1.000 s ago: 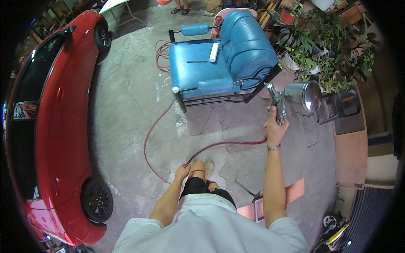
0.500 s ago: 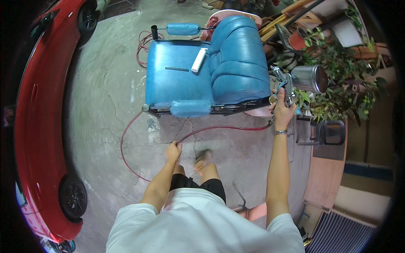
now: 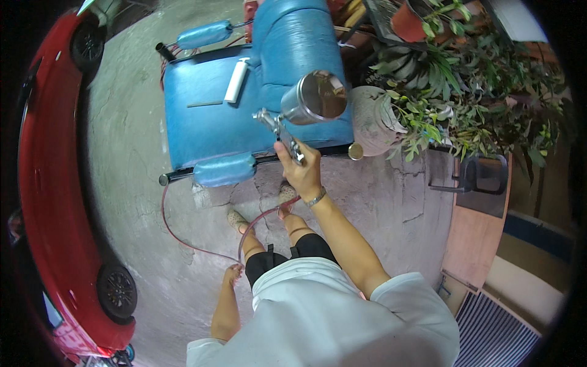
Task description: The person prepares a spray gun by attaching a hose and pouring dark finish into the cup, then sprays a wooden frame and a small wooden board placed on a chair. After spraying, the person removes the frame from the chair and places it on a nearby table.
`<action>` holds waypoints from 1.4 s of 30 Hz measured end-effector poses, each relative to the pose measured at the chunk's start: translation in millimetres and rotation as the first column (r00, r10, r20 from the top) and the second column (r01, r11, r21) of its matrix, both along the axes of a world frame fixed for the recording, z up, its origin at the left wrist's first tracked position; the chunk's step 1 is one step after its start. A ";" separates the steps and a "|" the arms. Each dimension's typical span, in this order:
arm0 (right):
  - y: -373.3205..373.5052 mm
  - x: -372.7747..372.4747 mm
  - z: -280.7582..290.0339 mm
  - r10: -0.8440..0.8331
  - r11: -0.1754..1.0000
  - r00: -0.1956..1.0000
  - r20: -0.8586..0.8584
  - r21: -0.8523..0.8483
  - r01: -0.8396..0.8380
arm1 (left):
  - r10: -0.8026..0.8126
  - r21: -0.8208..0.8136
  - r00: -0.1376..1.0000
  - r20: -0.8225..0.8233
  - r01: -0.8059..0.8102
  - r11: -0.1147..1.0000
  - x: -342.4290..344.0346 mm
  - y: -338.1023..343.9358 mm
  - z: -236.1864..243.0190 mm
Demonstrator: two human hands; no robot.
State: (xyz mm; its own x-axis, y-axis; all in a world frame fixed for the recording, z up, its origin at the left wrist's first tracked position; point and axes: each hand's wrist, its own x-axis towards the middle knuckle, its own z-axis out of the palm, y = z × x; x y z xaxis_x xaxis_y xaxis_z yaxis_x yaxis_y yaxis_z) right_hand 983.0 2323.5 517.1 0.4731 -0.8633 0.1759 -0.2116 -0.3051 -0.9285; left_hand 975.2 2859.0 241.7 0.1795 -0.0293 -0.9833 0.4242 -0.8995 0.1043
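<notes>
Right hand point(image 3: 301, 168) clenched on the grip of a metal spray gun point(image 3: 287, 125) (shiny cup on top), held over the blue armchair point(image 3: 208, 122) seat edge. Left hand point(image 3: 232, 273) hangs beside the thigh, closed on the red hose point(image 3: 183, 238).

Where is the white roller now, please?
In the head view, the white roller lies on the seat of the blue armchair, upper left of the spray gun in the right hand.
</notes>
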 end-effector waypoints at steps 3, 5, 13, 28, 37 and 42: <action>-11.4 -37.7 4.3 -0.068 0.998 0.998 0.017 -0.012 0.068 | 0.086 -0.040 0.995 0.057 -0.084 0.996 -6.3 -40.3 23.8; -29.1 -75.1 7.4 -0.092 0.988 0.995 -0.039 0.118 0.096 | 0.137 -0.201 0.974 0.178 -0.100 0.974 1.3 -76.8 36.8; -143.0 -190.4 17.8 -0.529 0.844 0.845 -0.080 0.051 0.533 | 0.143 -0.528 0.953 0.268 0.021 0.849 48.8 -211.7 38.0; -358.2 -289.4 -85.5 -0.478 0.850 0.731 -0.487 -0.048 0.524 | 0.259 -0.102 0.927 0.270 -0.240 0.966 -86.9 -173.7 80.1; -372.0 -303.5 -108.9 -0.466 0.872 0.672 -0.575 -0.170 0.459 | -0.068 -0.356 0.962 0.264 0.162 0.920 -202.9 -323.2 84.4; -385.1 -296.4 -95.0 -0.449 0.879 0.677 -0.583 -0.155 0.450 | -0.062 -0.398 0.969 0.240 0.156 0.904 -190.9 -377.4 92.3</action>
